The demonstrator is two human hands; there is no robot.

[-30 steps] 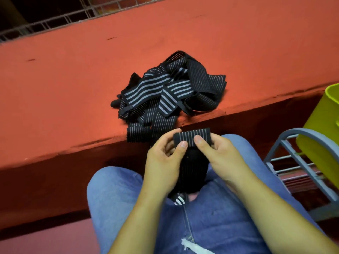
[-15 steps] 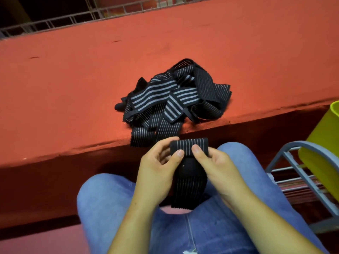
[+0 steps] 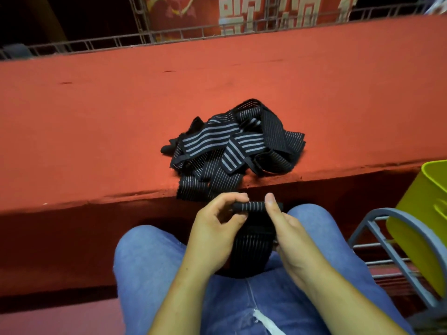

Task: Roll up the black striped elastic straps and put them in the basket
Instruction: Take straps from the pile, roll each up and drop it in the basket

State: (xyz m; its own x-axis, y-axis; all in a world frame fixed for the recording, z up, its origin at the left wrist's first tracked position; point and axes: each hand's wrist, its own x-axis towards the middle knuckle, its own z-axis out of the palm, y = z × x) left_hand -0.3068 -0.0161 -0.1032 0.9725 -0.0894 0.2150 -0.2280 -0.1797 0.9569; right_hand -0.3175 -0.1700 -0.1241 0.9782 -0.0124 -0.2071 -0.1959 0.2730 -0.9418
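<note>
I log left hand point(image 3: 215, 235) and right hand point(image 3: 287, 235) pinching the half-rolled strap point(image 3: 256, 206) over the lap, pile point(image 3: 237, 151) at 12 o'clock, basket point(image 3: 425, 213) at 3 o'clock; should either pinch slacken, the elastic would likely spring unrolled.

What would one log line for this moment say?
step: rolling strap; left hand: pinches strap; right hand: pinches strap; strap: partly rolled; pile: on red ledge; basket: at right
</note>
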